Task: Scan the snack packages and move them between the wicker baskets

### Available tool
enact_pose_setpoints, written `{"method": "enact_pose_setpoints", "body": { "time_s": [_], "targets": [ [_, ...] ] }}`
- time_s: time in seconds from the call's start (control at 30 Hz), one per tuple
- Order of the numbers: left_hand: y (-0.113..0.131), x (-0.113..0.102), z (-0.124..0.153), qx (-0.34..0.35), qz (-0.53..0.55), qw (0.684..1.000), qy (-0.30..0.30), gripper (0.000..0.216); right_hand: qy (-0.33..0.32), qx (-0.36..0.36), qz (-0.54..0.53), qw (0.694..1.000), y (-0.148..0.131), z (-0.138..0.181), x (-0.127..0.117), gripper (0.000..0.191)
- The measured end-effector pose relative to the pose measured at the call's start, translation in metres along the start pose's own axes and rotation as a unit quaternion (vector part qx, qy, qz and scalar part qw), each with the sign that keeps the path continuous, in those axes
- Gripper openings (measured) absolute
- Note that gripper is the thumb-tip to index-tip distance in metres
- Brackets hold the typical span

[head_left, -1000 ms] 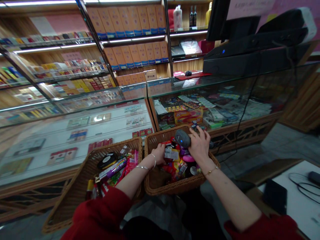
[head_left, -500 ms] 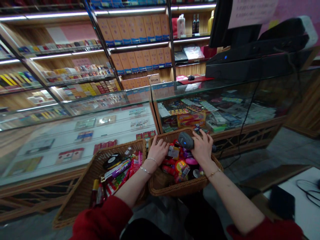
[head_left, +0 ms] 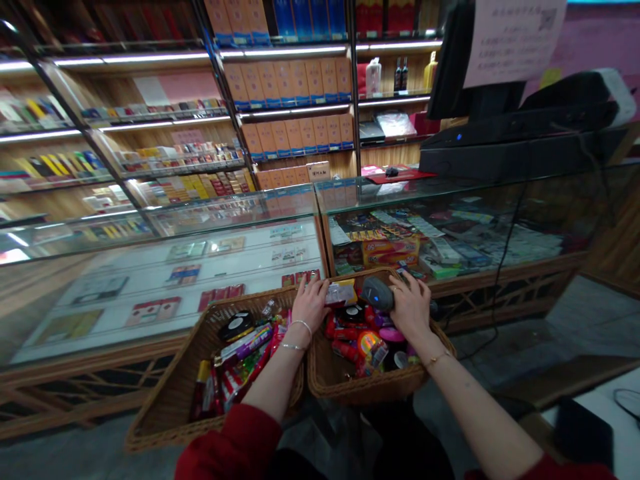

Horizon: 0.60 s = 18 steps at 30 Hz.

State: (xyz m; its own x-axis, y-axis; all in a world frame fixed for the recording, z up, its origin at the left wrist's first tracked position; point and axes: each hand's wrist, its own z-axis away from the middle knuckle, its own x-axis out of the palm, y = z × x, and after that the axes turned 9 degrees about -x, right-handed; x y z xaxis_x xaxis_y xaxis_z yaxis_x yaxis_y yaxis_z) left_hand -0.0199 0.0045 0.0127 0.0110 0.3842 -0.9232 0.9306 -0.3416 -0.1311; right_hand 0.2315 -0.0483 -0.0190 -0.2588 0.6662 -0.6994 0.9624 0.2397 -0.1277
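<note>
My left hand (head_left: 309, 305) pinches a small yellow-and-silver packet (head_left: 341, 292) over the back left rim of the right wicker basket (head_left: 367, 391). In my right hand (head_left: 413, 308) is a dark grey barcode scanner (head_left: 377, 295) with a small blue light, its head pointing left towards the packet. Below both hands, the right basket holds red, purple and pink sweets, among them a round orange-topped one (head_left: 370, 343). The left wicker basket (head_left: 150, 417) contains a black round tin (head_left: 236, 325), a purple wrapped stick (head_left: 255, 341) and several bright packets, partly hidden by my left forearm.
Behind the baskets stand glass display counters (head_left: 220, 208) with flat boxes inside. Shelves of orange boxes (head_left: 295, 137) line the wall. A monitor (head_left: 450, 67) stands at the right, with a black cable (head_left: 506, 247) hanging down. A white table (head_left: 590, 417) is at lower right.
My left hand has raised the packet from among the sweets up to the basket's back rim. The right hand keeps the scanner near the same spot. The whole view has tilted up a little.
</note>
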Motion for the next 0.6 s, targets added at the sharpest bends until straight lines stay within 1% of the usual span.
{"method": "enact_pose_setpoints", "body": {
  "time_s": [0.17, 0.3, 0.47, 0.6],
  "targets": [
    [-0.003, 0.006, 0.000, 0.000, 0.005, 1.000, 0.006, 0.075, -0.032, -0.024, -0.009, 0.999, -0.005, -0.007, -0.004, 0.028],
    [-0.002, 0.008, 0.001, 0.003, 0.002, 1.000, 0.014, 0.073, -0.056, -0.037, -0.019, 0.998, -0.015, -0.012, -0.004, 0.027],
    [0.001, 0.005, 0.003, 0.004, -0.001, 1.000, 0.009, 0.070, -0.055, -0.050, -0.035, 0.997, -0.029, -0.011, 0.002, 0.029],
    [0.002, 0.003, 0.004, 0.002, -0.003, 1.000, 0.008, 0.069, -0.066, -0.058, -0.043, 0.995, -0.031, -0.006, 0.006, 0.032]
  ]
}}
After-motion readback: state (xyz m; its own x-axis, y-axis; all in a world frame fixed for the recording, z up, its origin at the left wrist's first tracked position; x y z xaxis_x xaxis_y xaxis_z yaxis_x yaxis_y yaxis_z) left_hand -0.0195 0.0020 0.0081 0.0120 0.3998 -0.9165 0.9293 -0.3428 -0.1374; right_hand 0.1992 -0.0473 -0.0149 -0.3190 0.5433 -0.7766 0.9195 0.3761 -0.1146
